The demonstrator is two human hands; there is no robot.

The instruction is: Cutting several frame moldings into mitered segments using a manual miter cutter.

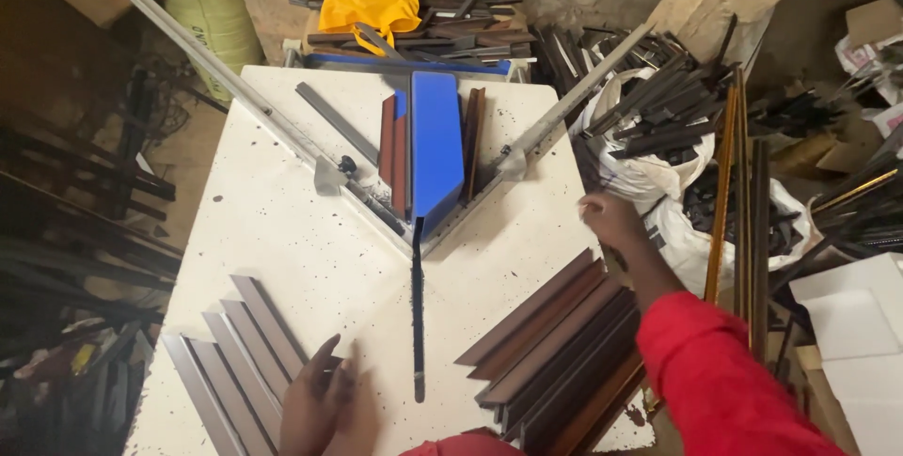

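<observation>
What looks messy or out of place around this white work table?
Dark offcut strips spill from a white sack beside the table, jutting every way. The table top is speckled with dark spots. The brown mouldings and grey mouldings lie in tidy rows.

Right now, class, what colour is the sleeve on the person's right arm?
Red; the sleeve shows best in the head view.

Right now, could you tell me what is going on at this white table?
A person in a red sleeve stands at a speckled white table with a V-shaped metal guide and a blue block. The left hand rests by a fan of grey mitred strips. The right hand, blurred, is raised at the table's right edge above a stack of brown strips. More offcuts fill white sacks alongside.
</observation>
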